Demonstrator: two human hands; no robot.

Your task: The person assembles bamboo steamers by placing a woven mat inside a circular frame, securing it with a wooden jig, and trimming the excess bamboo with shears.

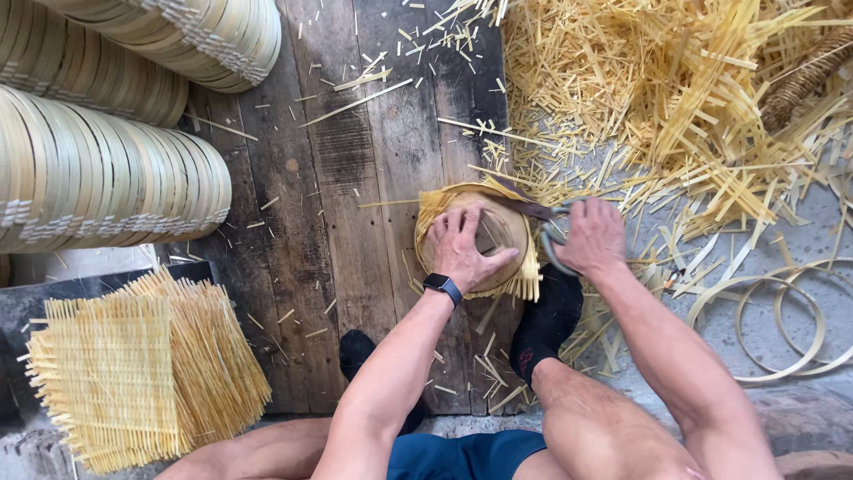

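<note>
My left hand (462, 251) presses flat on a round bamboo basket frame (499, 229) with a woven mat inside it, its strip ends sticking out along the right rim (526, 283). A black watch sits on that wrist. My right hand (591, 236) grips large metal shears (544, 213) at the frame's upper right edge, the blades lying across the rim. The frame rests on dark wooden planks (355, 178), just above my black-socked foot (546, 322).
Stacks of finished round bamboo hoops (107, 178) lie at the left. A pile of square woven mats (133, 373) sits lower left. Cut bamboo strips (675, 98) heap at the upper right, with loose bamboo rings (782, 320) on the grey floor at right.
</note>
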